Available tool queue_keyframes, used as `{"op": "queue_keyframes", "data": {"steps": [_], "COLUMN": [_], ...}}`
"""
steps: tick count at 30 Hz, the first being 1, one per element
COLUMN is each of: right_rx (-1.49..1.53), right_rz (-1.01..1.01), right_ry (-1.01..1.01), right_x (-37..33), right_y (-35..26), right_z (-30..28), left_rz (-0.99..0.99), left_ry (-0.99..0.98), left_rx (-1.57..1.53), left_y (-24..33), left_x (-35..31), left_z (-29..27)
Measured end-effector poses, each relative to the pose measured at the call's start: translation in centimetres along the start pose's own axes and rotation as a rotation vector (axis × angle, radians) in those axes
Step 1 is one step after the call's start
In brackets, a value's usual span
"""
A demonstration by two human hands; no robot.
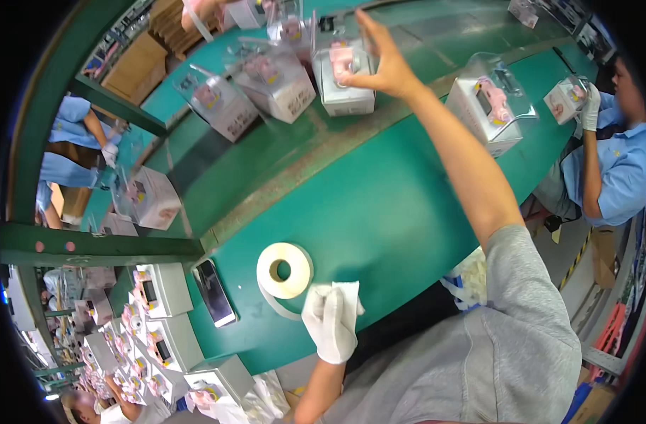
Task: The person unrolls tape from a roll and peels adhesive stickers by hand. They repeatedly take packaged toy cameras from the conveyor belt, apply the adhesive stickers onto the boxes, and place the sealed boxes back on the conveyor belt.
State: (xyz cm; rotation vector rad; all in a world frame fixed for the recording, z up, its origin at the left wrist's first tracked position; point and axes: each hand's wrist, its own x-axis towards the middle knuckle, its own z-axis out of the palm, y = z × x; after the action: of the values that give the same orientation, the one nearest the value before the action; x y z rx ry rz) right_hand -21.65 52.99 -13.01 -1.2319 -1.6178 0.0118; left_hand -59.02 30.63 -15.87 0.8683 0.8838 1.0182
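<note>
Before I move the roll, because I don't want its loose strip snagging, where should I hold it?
Probably the right wall of the roll, coming from above and the right: it lies flat, its open centre could take a thumb, and the strip trails around the left and near sides.

Fairly bright, diffuse light covers the green worktable [401,191], leaving a soft sheen across its middle and a dim shadow just beyond the gloved left hand [330,325]. Glare streaks the clear plastic lid [503,74] at far right. Motion blur softens the white box [277,88] at far left. The fisheye bends straight edges, and black vignetting swallows the corners.
</note>
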Motion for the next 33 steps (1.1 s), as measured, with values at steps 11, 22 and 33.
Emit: {"op": "queue_keyframes", "data": {"steps": [11,22,33], "right_rx": [-0.033,0.207,0.155], "right_rz": [0.117,0.068,0.149], "right_ry": [-0.005,0.192,-0.105], "right_x": [-1.6,-1.8,-15.2], "right_y": [6.3,7.4,-10.4], "right_z": [-1.2,-1.2,-3.3], "left_rz": [-0.085,-0.129,-0.076], "left_ry": [0.011,0.072,0.065], "left_rx": [-0.01,0.042,-0.028], "left_y": [-1.9,-1.8,1.4], "left_x": [-1.4,1.2,-3.1], "left_z": [-0.8,1.6,3.5]}}
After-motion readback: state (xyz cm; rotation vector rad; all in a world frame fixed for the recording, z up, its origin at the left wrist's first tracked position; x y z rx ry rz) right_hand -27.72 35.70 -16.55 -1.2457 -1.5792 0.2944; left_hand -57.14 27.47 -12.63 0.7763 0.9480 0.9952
